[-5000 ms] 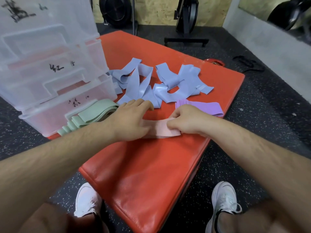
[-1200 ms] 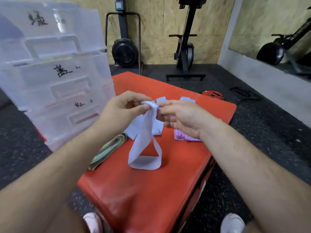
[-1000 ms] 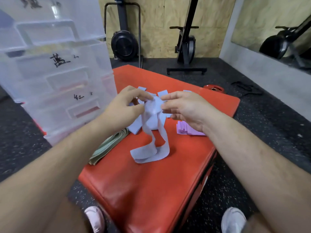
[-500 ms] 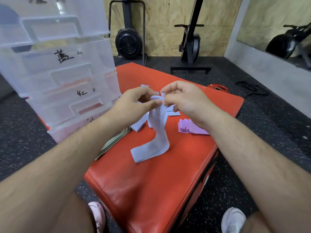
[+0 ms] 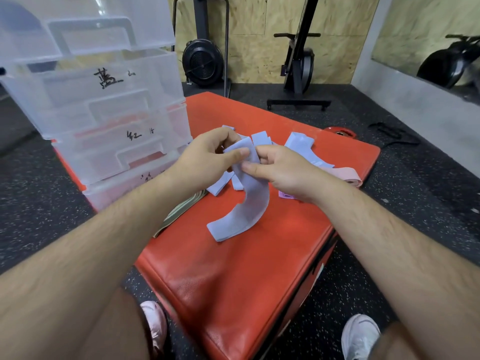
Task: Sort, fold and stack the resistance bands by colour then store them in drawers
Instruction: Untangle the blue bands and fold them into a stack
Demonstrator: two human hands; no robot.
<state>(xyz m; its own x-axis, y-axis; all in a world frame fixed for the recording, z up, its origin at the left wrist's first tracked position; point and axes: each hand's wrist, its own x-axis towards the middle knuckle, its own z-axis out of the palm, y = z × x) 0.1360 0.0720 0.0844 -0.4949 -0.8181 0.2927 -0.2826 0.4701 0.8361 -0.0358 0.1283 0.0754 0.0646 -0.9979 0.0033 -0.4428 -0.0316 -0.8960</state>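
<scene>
Head view: your left hand [image 5: 207, 154] and right hand [image 5: 283, 172] meet above the middle of the red pad [image 5: 233, 281], and each pinches the top of one blue band [image 5: 250, 203] between curled thumb and fingers. The band is a flat, matte strip with a fine woven look. It hangs from your hands and curves toward seven o'clock, where its squared end lies on the pad.

From that end toward six o'clock the pad is bare, down to its near corner between your shoes. Its right edge runs up toward two o'clock and drops to the floor [image 5: 389, 216], which is black rubber with pale specks. The pad skin is glossy and leather-like, with a fine grain near the corner.

At ten o'clock of your hands the drawers [image 5: 109, 118] stand on the pad's left side. They are translucent plastic, stacked, with moulded handles and black handwritten marks on the fronts. A stack of green bands [image 5: 179, 213] lies flat just below your left wrist at eight o'clock, close to the lowest drawer.

Loose blue bands [image 5: 298, 144] lie jumbled beyond your hands at twelve to one o'clock. A small folded purple stack [image 5: 284, 195] shows under your right wrist, and a pink band [image 5: 342, 175] lies at three o'clock near the pad's right edge. A red weight plate [image 5: 337, 131] sits on the floor just off the far corner
</scene>
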